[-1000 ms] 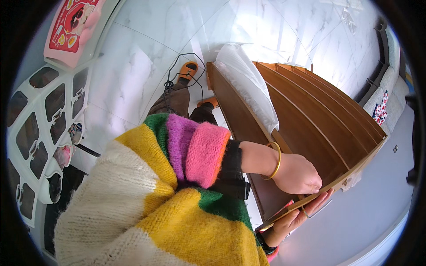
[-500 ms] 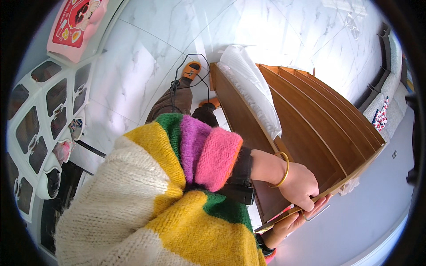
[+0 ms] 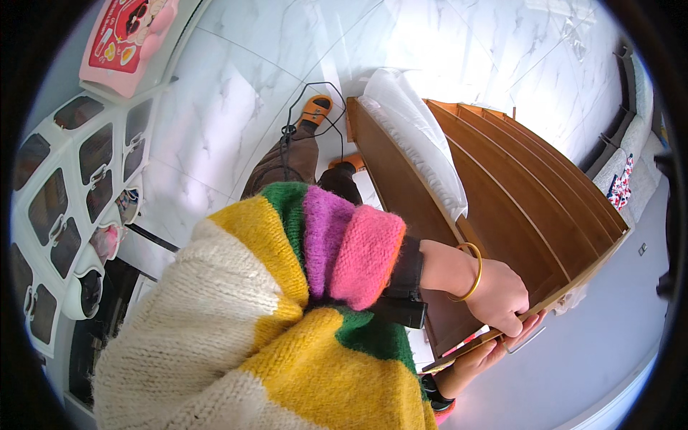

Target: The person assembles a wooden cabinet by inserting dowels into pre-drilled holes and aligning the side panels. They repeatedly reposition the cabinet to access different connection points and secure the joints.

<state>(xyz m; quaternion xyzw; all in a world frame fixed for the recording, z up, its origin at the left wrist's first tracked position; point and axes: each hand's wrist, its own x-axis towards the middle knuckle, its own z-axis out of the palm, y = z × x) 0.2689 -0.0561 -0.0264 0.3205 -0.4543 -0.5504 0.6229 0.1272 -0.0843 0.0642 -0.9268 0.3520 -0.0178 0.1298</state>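
My left hand, with a gold bangle at its wrist, reaches right. Its fingers curl over the edge of a wooden panel and the fingertips are partly hidden. The panel is the near side of a brown wooden shelf unit with several parallel boards. Below, my right hand rests at the outer side of that panel, fingers stretched along it. A thin bent metal rod shows beside these fingers; whether it is held I cannot tell. White plastic wrapping drapes over the unit's left board.
A white storage cabinet with dark windowed doors stands at left, a pink case on top. My feet in orange slippers stand beyond the sleeve, near a black cord. A grey sofa lies far right on the marble-look floor.
The view has shifted slightly, so everything sits a little to the right or lower. Both hands stay at the same part of the panel, with little visible change in their grip.
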